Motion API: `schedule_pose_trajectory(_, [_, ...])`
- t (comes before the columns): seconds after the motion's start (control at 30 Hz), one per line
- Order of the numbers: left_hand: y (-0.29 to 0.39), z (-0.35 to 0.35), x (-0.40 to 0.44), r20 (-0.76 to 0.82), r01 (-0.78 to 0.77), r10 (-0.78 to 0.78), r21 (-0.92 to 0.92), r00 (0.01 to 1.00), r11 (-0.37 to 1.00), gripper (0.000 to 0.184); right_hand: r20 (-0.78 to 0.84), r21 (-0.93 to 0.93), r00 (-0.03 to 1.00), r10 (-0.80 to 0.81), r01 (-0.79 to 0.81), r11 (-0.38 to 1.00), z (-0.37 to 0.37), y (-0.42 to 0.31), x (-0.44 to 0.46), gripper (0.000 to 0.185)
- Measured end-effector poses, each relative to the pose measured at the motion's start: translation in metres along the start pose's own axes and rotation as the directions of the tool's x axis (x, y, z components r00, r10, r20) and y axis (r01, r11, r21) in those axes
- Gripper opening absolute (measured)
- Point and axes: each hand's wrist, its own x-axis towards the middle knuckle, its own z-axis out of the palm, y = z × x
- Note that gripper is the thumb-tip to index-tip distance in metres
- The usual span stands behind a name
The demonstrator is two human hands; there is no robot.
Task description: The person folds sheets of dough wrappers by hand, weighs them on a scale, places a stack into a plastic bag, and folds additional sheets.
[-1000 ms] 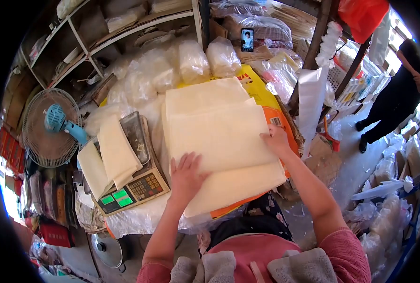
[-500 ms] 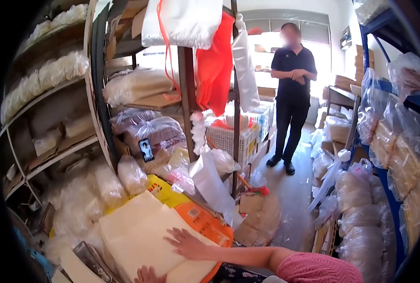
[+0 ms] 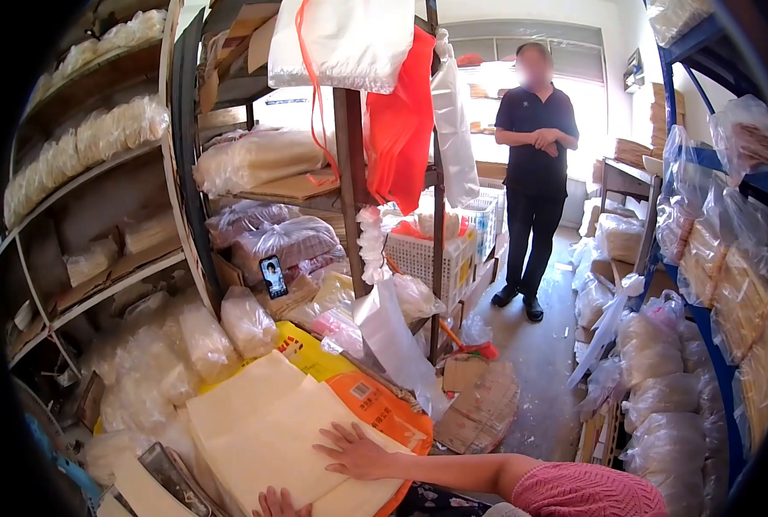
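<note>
Both hands are open and flat, with nothing in their grip. The right hand (image 3: 358, 452) lies palm down on the stack of sheets (image 3: 259, 418), fingers spread; the left hand (image 3: 280, 503), cut off by the lower edge of the view, rests its spread fingers on the stack's near part. The stack lies over an orange sack (image 3: 384, 412), which shows along its right side, and a yellow sack (image 3: 302, 349), which shows past its far edge. Just left of the stack is a dark tray (image 3: 174, 478), partly in view, with a pale sheet (image 3: 143, 484) by it. Clear bags (image 3: 205, 340) crowd beyond the stack to the left; a lit phone (image 3: 273, 277) stands farther beyond. Right of the stack, cardboard (image 3: 479, 405) lies on the floor (image 3: 543, 379). Well beyond the stack, red bags (image 3: 401, 129) hang above a white basket (image 3: 427, 260), and a person (image 3: 536, 189) stands with hands together. Wrapped packs (image 3: 664, 439) are piled far right of the stack.
</note>
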Motion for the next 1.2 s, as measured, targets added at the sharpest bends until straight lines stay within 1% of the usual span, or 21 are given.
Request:
schedule_pose_trajectory(0.2, [0.001,0.000,-0.001,-0.005,-0.014,0.014,0.007,1.000,1.000,0.054,-0.007,-0.003,1.000,0.022,-0.022,1.000,0.006,-0.002,-0.004,0.054])
schedule_pose_trajectory(0.3, [0.003,-0.001,-0.001,-0.002,-0.006,0.006,0.002,1.000,1.000,0.054,0.098,0.072,0.995,0.034,-0.041,0.997,0.010,0.005,0.000,0.055])
schedule_pose_trajectory(0.4, [0.005,-0.005,-0.001,-0.001,-0.002,0.002,-0.008,1.000,1.000,0.055,0.080,0.061,0.993,0.086,-0.091,0.994,-0.019,-0.011,0.008,0.056])
schedule_pose_trajectory(0.5, [0.005,-0.003,0.000,0.026,0.000,0.001,-0.026,1.000,1.000,0.057,0.169,0.053,0.986,0.012,-0.021,0.998,-0.014,-0.018,0.006,0.057])
schedule_pose_trajectory(0.53, [0.004,-0.003,0.000,0.040,0.002,-0.001,-0.032,0.999,0.999,0.058,0.141,0.039,0.990,0.010,-0.015,0.999,-0.010,-0.018,0.004,0.056])
schedule_pose_trajectory(0.6, [0.000,-0.005,-0.001,-0.057,-0.094,0.097,0.059,0.994,0.994,0.053,0.084,0.011,0.996,0.004,-0.005,1.000,0.000,-0.018,0.000,0.056])
schedule_pose_trajectory(0.63, [-0.002,-0.005,-0.003,-0.098,-0.139,0.150,0.106,0.984,0.985,0.050,0.085,0.015,0.996,0.002,-0.004,1.000,0.001,-0.018,-0.001,0.056])
schedule_pose_trajectory(0.73, [-0.057,0.024,0.007,-0.133,-0.202,0.188,-0.103,0.973,0.974,0.039,0.108,0.016,0.994,0.000,-0.002,1.000,-0.001,-0.017,0.001,0.056])
schedule_pose_trajectory(0.8, [-0.078,0.020,0.002,-0.138,-0.118,0.111,-0.046,0.984,0.992,0.032,0.142,0.009,0.990,0.008,-0.009,1.000,0.000,-0.018,0.003,0.058])
schedule_pose_trajectory(0.83, [-0.084,0.015,-0.002,-0.148,-0.076,0.073,-0.015,0.986,0.997,0.029,0.240,0.049,0.970,0.040,-0.053,0.997,0.001,-0.027,0.003,0.060])
schedule_pose_trajectory(0.87, [-0.074,0.001,-0.003,-0.163,-0.046,0.044,-0.005,0.986,0.999,0.016,0.325,0.066,0.944,0.057,-0.083,0.994,-0.004,-0.038,0.007,0.061])
schedule_pose_trajectory(0.9, [-0.061,-0.014,0.005,-0.069,-0.013,0.012,-0.019,0.998,1.000,0.022,0.396,0.056,0.916,0.068,-0.099,0.994,-0.016,-0.040,0.020,0.062])
schedule_pose_trajectory(0.97, [-0.037,-0.049,0.013,0.139,0.040,-0.036,-0.026,0.990,0.999,0.037,0.373,0.236,0.905,-0.204,0.120,0.964,-0.055,-0.062,0.032,0.065])
schedule_pose_trajectory(1.0, [-0.016,-0.064,0.004,-0.344,-0.285,0.243,-0.076,0.907,0.956,0.024,0.355,0.338,0.895,-0.269,0.146,0.930,-0.079,-0.074,0.036,0.058])
schedule_pose_trajectory(1.03, [-0.004,-0.078,0.005,-0.319,-0.256,0.224,-0.059,0.921,0.965,0.030,0.349,0.307,0.905,-0.244,0.136,0.942,-0.083,-0.078,0.046,0.055])
schedule_pose_trajectory(1.07, [-0.018,-0.057,0.007,-0.448,-0.289,0.190,-0.161,0.873,0.944,0.024,0.354,0.283,0.910,-0.216,0.116,0.952,-0.078,-0.079,0.058,0.053])
schedule_pose_trajectory(1.1, [-0.016,-0.050,0.011,-0.644,-0.209,0.010,-0.235,0.765,0.949,0.031,0.367,0.263,0.911,-0.188,0.092,0.960,-0.074,-0.080,0.063,0.051])
schedule_pose_trajectory(1.13, [-0.013,-0.050,0.013,-0.784,-0.132,-0.181,-0.317,0.594,0.939,0.038,0.167,0.322,0.958,-0.231,0.169,0.932,-0.079,-0.076,0.060,0.048])
schedule_pose_trajectory(1.17, [-0.019,-0.053,0.008,-0.684,-0.087,-0.390,-0.551,0.616,0.830,0.045,-0.038,0.368,0.965,-0.259,0.254,0.894,-0.087,-0.069,0.055,0.045])
schedule_pose_trajectory(1.2, [-0.039,-0.035,0.002,-0.576,0.024,-0.516,-0.652,0.634,0.758,0.056,-0.224,0.367,0.902,-0.369,0.429,0.825,-0.099,-0.061,0.049,0.042])
